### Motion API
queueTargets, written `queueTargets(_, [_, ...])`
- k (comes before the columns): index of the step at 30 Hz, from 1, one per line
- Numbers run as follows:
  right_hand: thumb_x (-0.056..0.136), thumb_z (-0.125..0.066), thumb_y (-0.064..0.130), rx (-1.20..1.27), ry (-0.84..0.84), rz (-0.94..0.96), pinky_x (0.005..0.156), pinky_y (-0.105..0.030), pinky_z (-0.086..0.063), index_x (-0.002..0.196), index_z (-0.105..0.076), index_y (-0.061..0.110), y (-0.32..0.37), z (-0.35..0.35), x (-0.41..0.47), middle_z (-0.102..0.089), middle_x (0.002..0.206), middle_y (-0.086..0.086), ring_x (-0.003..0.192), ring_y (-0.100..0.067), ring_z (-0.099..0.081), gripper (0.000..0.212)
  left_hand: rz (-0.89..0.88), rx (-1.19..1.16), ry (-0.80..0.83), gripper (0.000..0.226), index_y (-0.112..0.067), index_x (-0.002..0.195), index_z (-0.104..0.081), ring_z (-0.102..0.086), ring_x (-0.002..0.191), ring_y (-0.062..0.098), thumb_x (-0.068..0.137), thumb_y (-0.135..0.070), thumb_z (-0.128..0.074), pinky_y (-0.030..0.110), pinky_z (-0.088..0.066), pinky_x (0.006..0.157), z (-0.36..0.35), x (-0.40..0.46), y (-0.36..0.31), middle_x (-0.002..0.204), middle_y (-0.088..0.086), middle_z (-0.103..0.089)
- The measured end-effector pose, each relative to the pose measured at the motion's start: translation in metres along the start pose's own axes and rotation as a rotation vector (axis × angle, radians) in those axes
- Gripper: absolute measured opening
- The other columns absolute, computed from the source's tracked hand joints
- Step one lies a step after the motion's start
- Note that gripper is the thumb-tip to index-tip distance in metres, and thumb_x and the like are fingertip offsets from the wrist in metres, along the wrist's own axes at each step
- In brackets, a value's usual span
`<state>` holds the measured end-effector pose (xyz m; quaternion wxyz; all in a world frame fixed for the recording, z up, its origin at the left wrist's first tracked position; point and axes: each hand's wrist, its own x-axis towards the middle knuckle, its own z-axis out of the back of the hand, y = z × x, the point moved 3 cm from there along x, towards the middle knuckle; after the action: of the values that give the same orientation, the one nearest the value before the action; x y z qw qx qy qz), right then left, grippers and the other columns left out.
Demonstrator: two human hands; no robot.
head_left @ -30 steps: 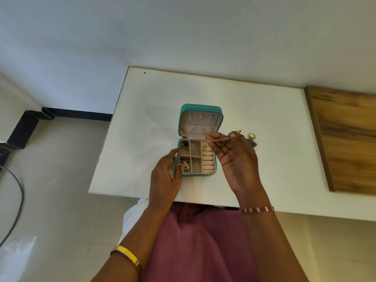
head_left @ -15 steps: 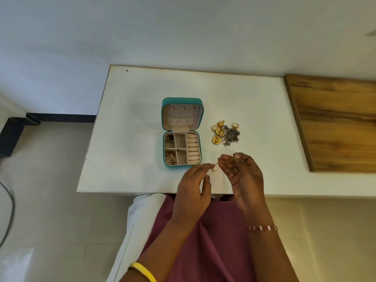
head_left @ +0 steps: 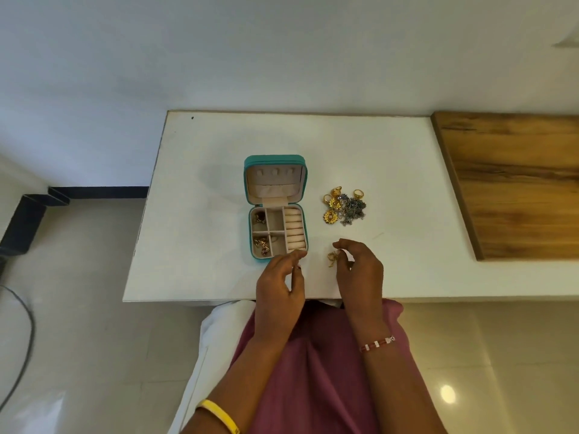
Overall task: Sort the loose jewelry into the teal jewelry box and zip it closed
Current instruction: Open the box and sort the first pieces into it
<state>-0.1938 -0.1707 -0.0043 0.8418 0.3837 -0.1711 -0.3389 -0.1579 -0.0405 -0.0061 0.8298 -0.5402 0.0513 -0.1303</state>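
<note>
The teal jewelry box lies open on the white table, its lid standing up at the back. Gold pieces lie in its two left compartments, and cream ring rolls fill the right side. A pile of loose gold and grey jewelry sits to the right of the box. My right hand is in front of that pile, its curled fingertips pinching a small bunched gold chain. Holding nothing I can see, my left hand hovers at the box's front right corner with loosely curled fingers.
A brown wooden surface adjoins the table on the right. The table's front edge runs just under my wrists, with my maroon-clothed lap below. Bare table lies left of the box and behind it. A dark cable lies on the floor at the left.
My right hand carried the gold chain from over the box down toward the table's front edge. My left hand left the box, took one end, and has since come away from it.
</note>
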Motion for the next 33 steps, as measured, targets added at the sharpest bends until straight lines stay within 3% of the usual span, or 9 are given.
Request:
queueTargets(2, [0.084,-0.057,-0.002,-0.061,-0.038,0.095,0.077,-0.03,-0.049,0.099,-0.067,0.006,0.013,-0.001,-0.003,-0.068,0.1,-0.009,0.093,-0.025,-0.06,0.02,0.02,-0.024,-0.064,0.029,-0.018,0.108,-0.063,-0.057,0.094,-0.007,0.086,-0.002,-0.053,0.006,-0.045,0.081,0.011,0.002,0.003,0.106,-0.01,-0.059])
queueTargets(7, [0.086,-0.058,0.008,-0.159,0.126,0.198,0.071,-0.026,-0.043,0.099,-0.067,0.009,0.048,-0.03,-0.011,-0.065,0.095,-0.008,0.092,-0.023,-0.055,0.016,0.155,-0.056,-0.184,0.029,-0.019,0.106,-0.063,-0.058,0.09,-0.002,0.087,0.001,-0.053,0.002,-0.044,0.076,0.037,0.008,0.017,0.103,-0.006,-0.062])
queueTargets(11, [0.089,-0.054,0.022,-0.252,0.246,0.174,0.074,-0.031,-0.045,0.102,-0.065,0.009,0.059,-0.056,-0.008,-0.063,0.101,-0.008,0.099,-0.021,-0.051,0.021,0.267,-0.07,-0.234,0.027,-0.015,0.108,-0.064,-0.056,0.086,0.0,0.088,-0.001,-0.051,-0.003,-0.04,0.071,0.05,0.012,0.026,0.103,-0.007,-0.06])
queueTargets(16, [0.091,-0.05,0.036,-0.449,0.226,0.165,0.073,-0.034,-0.045,0.098,-0.065,0.007,0.07,-0.076,0.005,-0.065,0.097,-0.011,0.095,-0.025,-0.055,0.034,0.368,-0.109,-0.25,0.026,-0.015,0.11,-0.063,-0.056,0.093,0.004,0.09,-0.004,-0.05,-0.007,-0.036,0.07,0.051,0.015,0.036,0.104,-0.008,-0.059])
queueTargets(21, [0.091,-0.049,0.034,-0.564,0.191,0.208,0.071,-0.033,-0.04,0.095,-0.064,0.005,0.079,-0.084,0.009,-0.066,0.094,-0.013,0.09,-0.029,-0.058,0.033,0.445,-0.16,-0.257,0.026,-0.016,0.109,-0.064,-0.06,0.1,0.013,0.09,-0.005,-0.049,0.02,-0.043,0.09,0.048,0.019,0.04,0.103,-0.006,-0.062])
queueTargets(27, [0.085,-0.05,0.018,-0.421,0.141,0.163,0.063,-0.034,-0.044,0.085,-0.065,0.004,0.082,-0.08,0.005,-0.066,0.081,-0.013,0.074,-0.028,-0.059,0.02,0.444,-0.155,-0.247,0.027,-0.016,0.11,-0.064,-0.059,0.098,0.009,0.091,-0.005,-0.049,0.017,-0.042,0.088,0.049,0.02,0.038,0.104,-0.007,-0.062])
queueTargets(33, [0.087,-0.053,0.014,-0.194,0.159,0.034,0.058,-0.022,-0.036,0.089,-0.067,0.007,0.079,-0.068,0.01,-0.068,0.086,-0.01,0.073,-0.021,-0.059,0.016,0.427,-0.129,-0.218,0.027,-0.016,0.108,-0.065,-0.055,0.095,0.004,0.09,-0.004,-0.049,-0.007,-0.035,0.074,0.047,0.021,0.038,0.101,-0.01,-0.061])
